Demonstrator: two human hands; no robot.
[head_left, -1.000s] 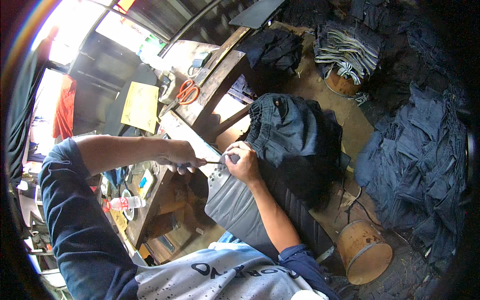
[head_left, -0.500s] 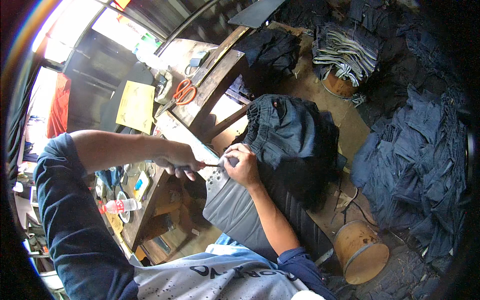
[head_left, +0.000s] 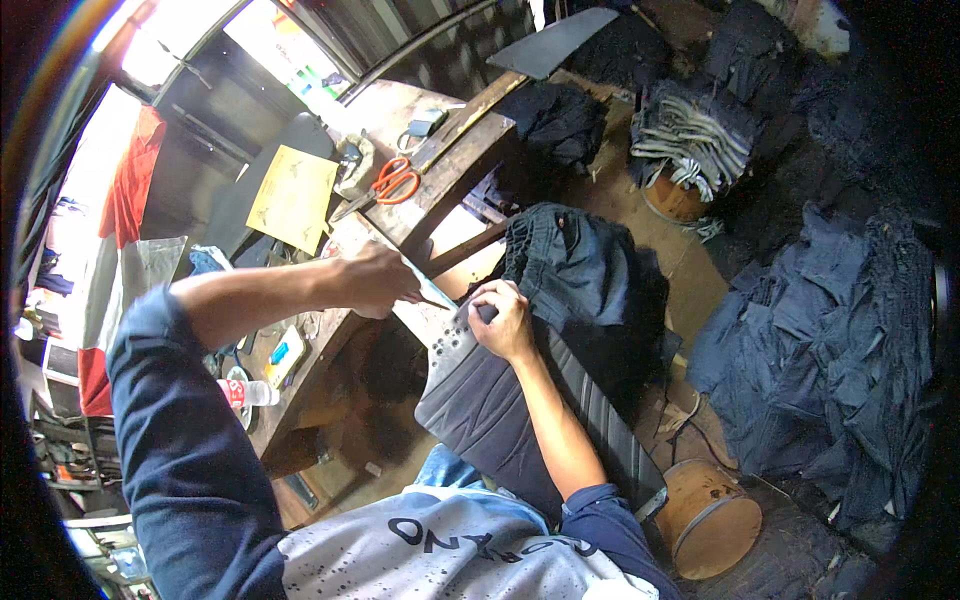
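My left hand (head_left: 378,280) is closed in a fist round a thin, dark, pointed tool (head_left: 428,301), whose handle is hidden in the palm. The tool points right, toward the panel's far end; whether its tip touches cannot be told. A dark grey panel (head_left: 490,405) with wavy ridged lines slants across my lap. Several small dark holes (head_left: 447,342) mark its paler far end. My right hand (head_left: 503,318) has its fingers curled at that end, beside the holes, gripping the panel. Black trousers with a gathered waistband (head_left: 570,262) lie just beyond my right hand.
A wooden bench (head_left: 465,165) at the far left carries orange-handled scissors (head_left: 396,183) and a yellow sheet (head_left: 293,198). A plastic bottle (head_left: 248,393) is nearer on the left. Dark cloth (head_left: 815,345) is heaped at right, near a round wooden drum (head_left: 708,520). Tied cloth strips (head_left: 690,140) sit farther back.
My left hand has turned from fingers partly spread to a knuckles-up fist, drawing the tool slightly away from my right hand. The right hand keeps its grip. The whole view has shifted.
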